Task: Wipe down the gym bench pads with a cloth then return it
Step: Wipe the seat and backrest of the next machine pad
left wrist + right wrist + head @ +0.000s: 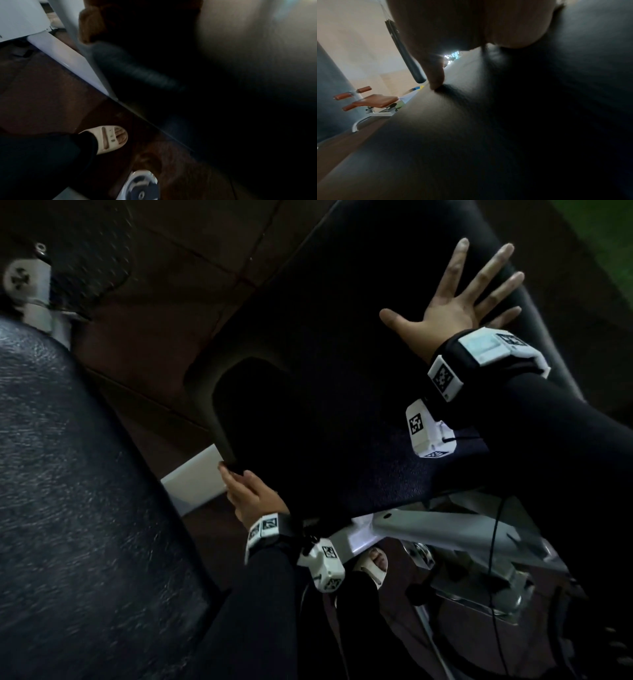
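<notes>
Nearest the body, the left hand point(250, 494) is curling its fingers around the lower edge of what looks to be a dark cloth point(260, 412), pinching it just beside the white frame point(197, 484). The cloth is lying up the pad point(342, 320) from that hand, black on black, so its far edge is hard to make out. Below the left hand, a foot in a sandal point(373, 566) is standing close to the frame.

Farther off, the right hand point(455, 306) is pressing flat on the pad with its fingers spread wide, holding nothing. It is well apart from the cloth.

The risks, as I judge them:
- The left hand is gripping only an edge, so the cloth may be bunching or dragging without real pressure, leaving parts unwiped.
- The pinch is thin. A tug against the grippy vinyl could be pulling the cloth free and dropping it to the floor point(144, 344).
- The right hand is bearing weight on a smooth surface. If the pad is damp, that palm could be sliding.
- The second pad point(68, 474), left of the left hand, could be getting skipped.
</notes>
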`<state>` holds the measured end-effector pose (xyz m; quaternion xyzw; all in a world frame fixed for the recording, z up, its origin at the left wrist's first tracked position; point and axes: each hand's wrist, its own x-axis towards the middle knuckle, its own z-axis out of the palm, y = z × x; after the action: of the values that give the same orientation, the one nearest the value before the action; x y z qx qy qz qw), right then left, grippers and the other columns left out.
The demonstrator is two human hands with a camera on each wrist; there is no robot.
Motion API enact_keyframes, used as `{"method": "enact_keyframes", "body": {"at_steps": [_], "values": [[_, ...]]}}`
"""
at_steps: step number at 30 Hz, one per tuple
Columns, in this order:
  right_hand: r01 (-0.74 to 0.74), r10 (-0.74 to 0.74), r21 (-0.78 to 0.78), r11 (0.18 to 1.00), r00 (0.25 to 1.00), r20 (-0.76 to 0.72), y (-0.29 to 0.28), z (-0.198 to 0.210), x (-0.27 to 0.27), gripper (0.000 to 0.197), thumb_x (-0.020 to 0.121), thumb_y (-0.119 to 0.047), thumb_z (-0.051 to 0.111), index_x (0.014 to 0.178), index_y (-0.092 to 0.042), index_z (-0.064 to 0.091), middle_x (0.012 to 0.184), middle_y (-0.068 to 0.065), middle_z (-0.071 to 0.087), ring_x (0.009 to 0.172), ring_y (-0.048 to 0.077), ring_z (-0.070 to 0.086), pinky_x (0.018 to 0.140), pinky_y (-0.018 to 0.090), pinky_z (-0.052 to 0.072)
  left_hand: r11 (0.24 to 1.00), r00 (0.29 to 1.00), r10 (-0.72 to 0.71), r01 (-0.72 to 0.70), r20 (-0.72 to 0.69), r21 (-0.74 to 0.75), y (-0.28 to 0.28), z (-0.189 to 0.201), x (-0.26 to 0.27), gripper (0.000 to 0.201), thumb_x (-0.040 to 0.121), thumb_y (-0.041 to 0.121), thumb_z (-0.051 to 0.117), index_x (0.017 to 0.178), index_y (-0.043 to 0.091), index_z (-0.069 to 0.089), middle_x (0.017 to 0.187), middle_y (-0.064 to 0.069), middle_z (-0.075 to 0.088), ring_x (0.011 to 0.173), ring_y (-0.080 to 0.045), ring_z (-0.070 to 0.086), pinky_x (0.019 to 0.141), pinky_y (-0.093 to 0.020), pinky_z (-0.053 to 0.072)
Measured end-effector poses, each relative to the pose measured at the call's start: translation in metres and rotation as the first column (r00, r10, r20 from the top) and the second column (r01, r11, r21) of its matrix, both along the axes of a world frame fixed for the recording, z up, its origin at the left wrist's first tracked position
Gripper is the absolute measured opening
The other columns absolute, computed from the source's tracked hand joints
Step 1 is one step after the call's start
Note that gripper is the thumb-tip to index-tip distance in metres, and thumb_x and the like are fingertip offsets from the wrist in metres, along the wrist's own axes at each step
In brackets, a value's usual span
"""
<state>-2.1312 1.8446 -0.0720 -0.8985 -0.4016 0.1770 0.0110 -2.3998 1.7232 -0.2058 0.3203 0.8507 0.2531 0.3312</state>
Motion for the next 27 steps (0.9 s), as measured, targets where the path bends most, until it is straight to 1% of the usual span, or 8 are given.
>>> {"method": "enact_keyframes", "body": {"at_steps": [5, 9, 13, 16, 18, 20, 23, 27], "values": [[-0.16, 0.152, 0.066, 0.985, 0.982, 0.113, -0.034, -0.01, -0.001, 0.09, 0.081, -0.068, 0.041, 0.15, -0.026, 0.0, 0.154, 0.018, -0.017, 0.14, 0.042, -0.017, 0.111, 0.053, -0.01, 1.0, 1.0, -0.003, 0.002, 0.022, 0.023, -0.039, -0.002, 0.004, 0.051, 0.099, 0.027, 0.043, 0.148, 0.024, 0.029, 0.14, -0.019, 0.044, 0.12, -0.036, 0.05, 0.099, -0.036, 0.039], [-0.264, 0.256, 0.051, 0.963, 0.959, 0.124, -0.085, -0.02, -0.005, 0.076, 0.09, -0.059, 0.032, 0.149, -0.03, -0.007, 0.156, 0.007, -0.02, 0.142, 0.025, -0.019, 0.112, 0.041, -0.015, 0.991, 0.999, -0.032, 0.034, -0.021, 0.131, -0.043, 0.0, 0.006, 0.05, 0.096, 0.004, 0.041, 0.145, 0.008, 0.033, 0.144, -0.019, 0.042, 0.129, -0.034, 0.043, 0.107, -0.038, 0.035], [-0.317, 0.318, -0.023, 0.948, 0.941, 0.114, -0.139, -0.024, -0.009, 0.067, 0.094, -0.057, 0.023, 0.147, -0.035, -0.014, 0.154, -0.005, -0.025, 0.14, 0.011, -0.026, 0.107, 0.035, -0.026, 0.973, 0.996, -0.016, 0.036, -0.092, 0.226, -0.032, 0.01, 0.015, 0.05, 0.087, -0.011, 0.039, 0.136, -0.004, 0.042, 0.137, -0.025, 0.047, 0.127, -0.037, 0.047, 0.107, -0.036, 0.034], [-0.311, 0.315, -0.057, 0.949, 0.943, 0.108, -0.162, -0.028, -0.012, 0.066, 0.094, -0.056, 0.02, 0.146, -0.037, -0.016, 0.153, -0.009, -0.027, 0.137, 0.008, -0.03, 0.105, 0.035, -0.029, 0.971, 0.973, -0.119, 0.156, -0.197, 0.18, -0.023, 0.018, 0.028, 0.05, 0.09, -0.004, 0.041, 0.139, 0.005, 0.043, 0.143, -0.018, 0.043, 0.133, -0.035, 0.038, 0.111, -0.039, 0.023], [-0.305, 0.311, -0.062, 0.95, 0.944, 0.11, -0.165, -0.03, -0.015, 0.065, 0.094, -0.056, 0.019, 0.146, -0.037, -0.017, 0.152, -0.009, -0.029, 0.136, 0.008, -0.032, 0.105, 0.036, -0.03, 0.958, 0.946, -0.205, 0.247, -0.252, 0.147, -0.018, 0.023, 0.041, 0.05, 0.092, 0.004, 0.045, 0.14, 0.017, 0.043, 0.146, -0.013, 0.04, 0.133, -0.033, 0.036, 0.111, -0.035, 0.023], [-0.302, 0.307, -0.06, 0.952, 0.943, 0.125, -0.164, -0.031, -0.016, 0.065, 0.094, -0.055, 0.018, 0.145, -0.036, -0.018, 0.152, -0.009, -0.03, 0.135, 0.008, -0.033, 0.104, 0.037, -0.031, 0.901, 0.89, -0.358, 0.409, -0.282, 0.148, -0.012, 0.031, 0.058, 0.052, 0.092, 0.009, 0.048, 0.141, 0.024, 0.041, 0.149, -0.012, 0.036, 0.134, -0.03, 0.036, 0.112, -0.031, 0.022], [-0.293, 0.298, -0.054, 0.954, 0.943, 0.149, -0.164, -0.031, -0.018, 0.065, 0.094, -0.055, 0.018, 0.146, -0.035, -0.015, 0.153, -0.008, -0.027, 0.137, 0.009, -0.03, 0.106, 0.038, -0.028, 0.682, 0.695, -0.641, 0.71, -0.327, 0.172, -0.014, 0.045, 0.091, 0.049, 0.093, 0.019, 0.048, 0.141, 0.025, 0.042, 0.155, 0.001, 0.024, 0.137, -0.028, 0.031, 0.112, -0.042, 0.02], [-0.285, 0.29, -0.057, 0.957, 0.946, 0.143, -0.163, -0.029, -0.018, 0.066, 0.094, -0.055, 0.02, 0.146, -0.036, -0.016, 0.153, -0.009, -0.028, 0.138, 0.009, -0.029, 0.106, 0.037, -0.029, 0.567, 0.588, -0.776, 0.809, -0.229, 0.155, -0.024, 0.064, 0.112, 0.052, 0.095, 0.036, 0.04, 0.144, 0.042, 0.027, 0.158, 0.014, 0.009, 0.14, -0.018, 0.014, 0.11, -0.048, 0.013]]}}
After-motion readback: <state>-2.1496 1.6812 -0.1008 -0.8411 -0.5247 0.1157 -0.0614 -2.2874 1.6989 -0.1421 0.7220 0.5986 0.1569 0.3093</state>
